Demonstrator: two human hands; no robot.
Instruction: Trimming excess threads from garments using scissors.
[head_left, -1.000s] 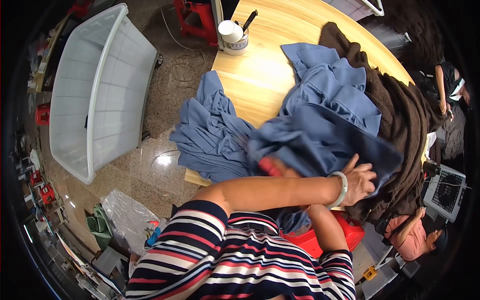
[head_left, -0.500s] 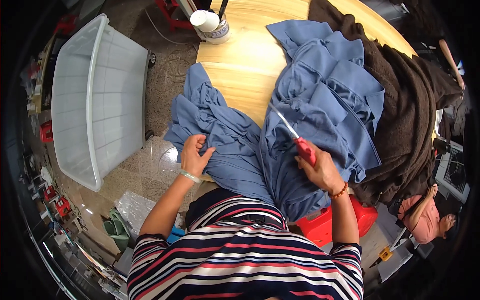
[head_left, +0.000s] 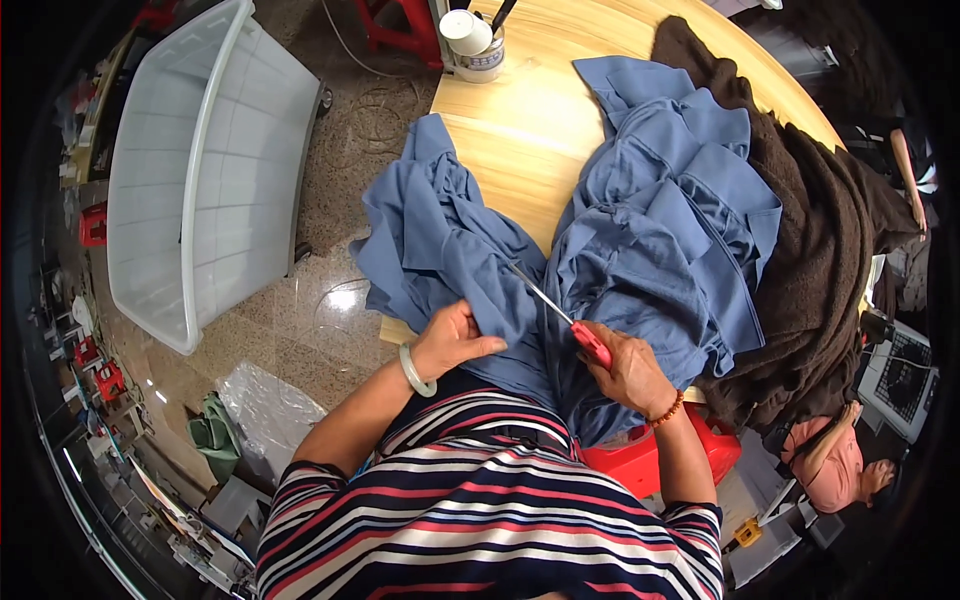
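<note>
Crumpled blue garments (head_left: 430,215) lie over the near edge of the wooden table, with a larger blue heap (head_left: 660,220) beside them on the right. My left hand (head_left: 455,342) has its fingers curled into the near part of the left garment, thumb pointing right. Closed around the red handle of a long, thin-bladed tool (head_left: 592,345) is my right hand (head_left: 635,378). The metal blade slants up and left over the blue cloth, its tip near the fold between the two heaps. Whether the tool is a pair of scissors cannot be made out.
Dark brown fabric (head_left: 810,250) is piled right of the blue heap. On the wooden table (head_left: 500,130), a container with a white cup (head_left: 468,35) stands at the far edge. A large pale wheeled bin (head_left: 240,170) is on the left. Another person (head_left: 830,455) sits at right.
My left hand has moved right and nearer my body, pulling in closer to the tool. My right hand has brought the blade lower and left. The whole view has shifted slightly.
</note>
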